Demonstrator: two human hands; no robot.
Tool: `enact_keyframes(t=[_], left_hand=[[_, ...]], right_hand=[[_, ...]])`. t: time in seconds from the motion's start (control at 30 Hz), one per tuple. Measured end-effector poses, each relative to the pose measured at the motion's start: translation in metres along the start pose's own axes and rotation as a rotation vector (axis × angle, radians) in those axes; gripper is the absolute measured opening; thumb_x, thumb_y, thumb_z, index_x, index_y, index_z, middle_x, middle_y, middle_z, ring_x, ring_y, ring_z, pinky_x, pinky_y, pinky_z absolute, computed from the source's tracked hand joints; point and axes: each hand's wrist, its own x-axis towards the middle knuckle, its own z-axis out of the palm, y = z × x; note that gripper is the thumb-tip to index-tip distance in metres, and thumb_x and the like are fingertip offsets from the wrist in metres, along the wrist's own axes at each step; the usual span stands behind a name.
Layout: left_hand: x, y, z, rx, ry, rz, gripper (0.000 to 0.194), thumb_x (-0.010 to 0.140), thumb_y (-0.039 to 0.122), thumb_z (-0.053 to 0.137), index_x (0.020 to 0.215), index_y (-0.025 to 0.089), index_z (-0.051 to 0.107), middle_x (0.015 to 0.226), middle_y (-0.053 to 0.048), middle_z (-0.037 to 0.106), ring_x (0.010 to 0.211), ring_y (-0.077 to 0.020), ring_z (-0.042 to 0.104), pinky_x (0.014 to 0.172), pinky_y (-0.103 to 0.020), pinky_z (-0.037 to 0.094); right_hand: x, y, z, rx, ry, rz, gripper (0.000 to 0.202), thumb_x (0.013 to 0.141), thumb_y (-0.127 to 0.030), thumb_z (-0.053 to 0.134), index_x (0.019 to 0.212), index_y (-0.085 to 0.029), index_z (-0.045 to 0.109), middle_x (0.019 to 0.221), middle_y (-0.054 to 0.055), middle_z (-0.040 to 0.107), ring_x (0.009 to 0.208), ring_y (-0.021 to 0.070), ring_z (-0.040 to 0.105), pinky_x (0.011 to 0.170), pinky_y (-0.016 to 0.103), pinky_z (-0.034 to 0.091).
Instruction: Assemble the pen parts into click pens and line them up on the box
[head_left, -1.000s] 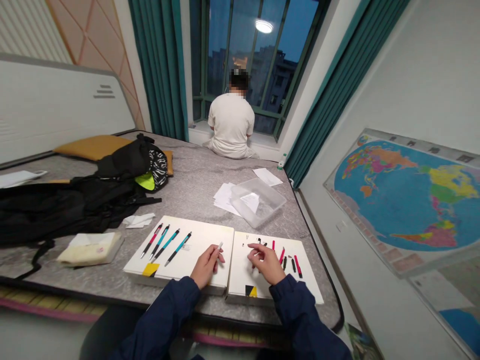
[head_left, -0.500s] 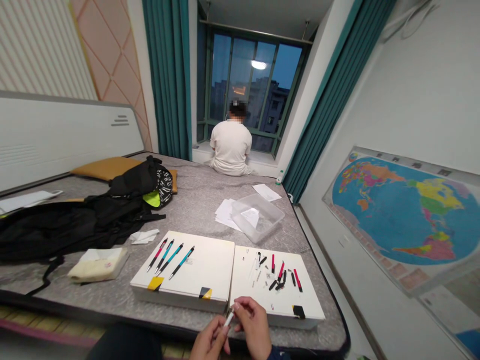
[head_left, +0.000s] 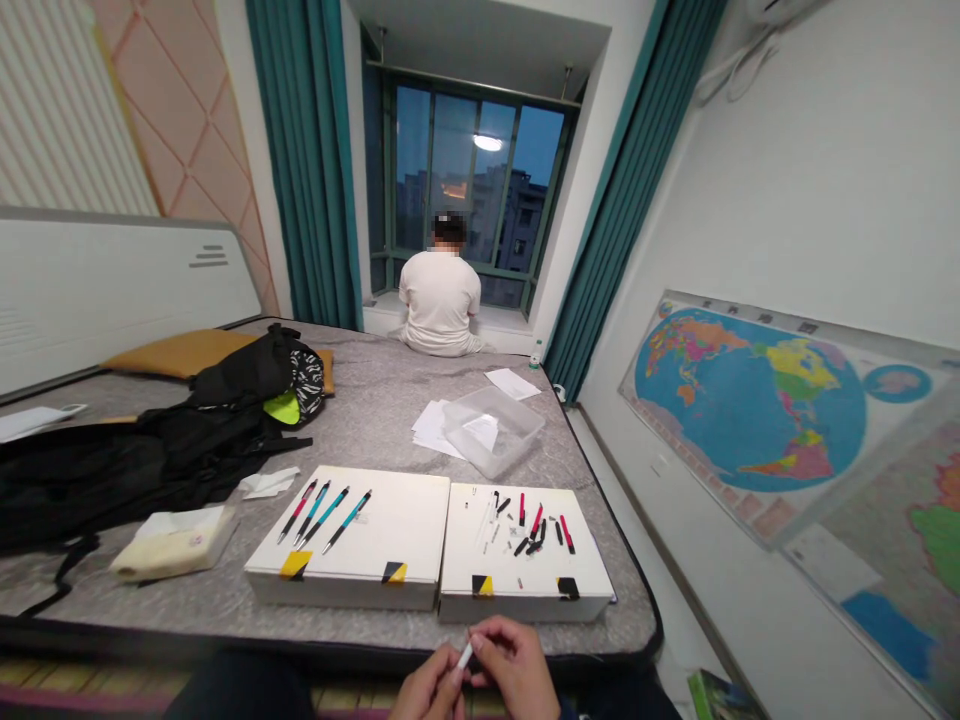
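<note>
In front of the boxes, at the bottom of the view, my left hand (head_left: pixel 430 688) pinches the lower end of a slim white tube-like piece (head_left: pixel 466 656). My right hand (head_left: pixel 516 664) is closed around its upper end, so the tip is partly hidden by fingers. Just beyond lies the right white box (head_left: pixel 465 580), with loose pen parts in red, black and clear on its lid, among them a red barrel (head_left: pixel 566 534). On the left white box (head_left: pixel 405 520) rest several assembled pens, one red and the others blue, such as the blue pen (head_left: pixel 347 522).
A clear plastic bin (head_left: pixel 510 460) and paper sheets (head_left: pixel 431 430) lie farther back on the bed. To the left are a black backpack (head_left: pixel 135 450) and a tissue pack (head_left: pixel 169 548). A person (head_left: pixel 441 300) sits by the window, back turned. A world map (head_left: pixel 735 400) hangs at right.
The camera view has shifted right, so the boxes appear farther left. My hands have come slightly nearer my body, away from the right box's edge, still holding the white piece.
</note>
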Motion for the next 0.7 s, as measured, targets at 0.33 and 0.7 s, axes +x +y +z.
enact_keyframes(t=[0.33,0.7], left_hand=[[-0.019,0.017,0.0,-0.204,-0.006,-0.076,0.046,0.091,0.065,0.046,0.085,0.02,0.054,0.051,0.006,0.051,0.039,-0.0079,0.029,0.04,-0.02,0.019],[-0.021,0.016,-0.01,-0.232,0.008,-0.078,0.044,0.092,0.064,0.044,0.087,0.021,0.052,0.05,0.007,0.051,0.038,-0.0079,0.028,0.041,-0.02,0.022]], right_hand=[[-0.031,-0.034,0.017,-0.541,0.025,-0.423,0.019,0.089,-0.029,0.062,0.099,-0.023,0.078,0.089,0.009,0.071,0.084,0.0215,0.066,0.078,0.032,0.052],[0.042,-0.055,-0.052,-0.555,0.267,-0.296,0.041,0.087,-0.052,0.058,0.095,-0.015,0.073,0.081,0.009,0.072,0.071,0.0205,0.067,0.056,0.027,0.053]])
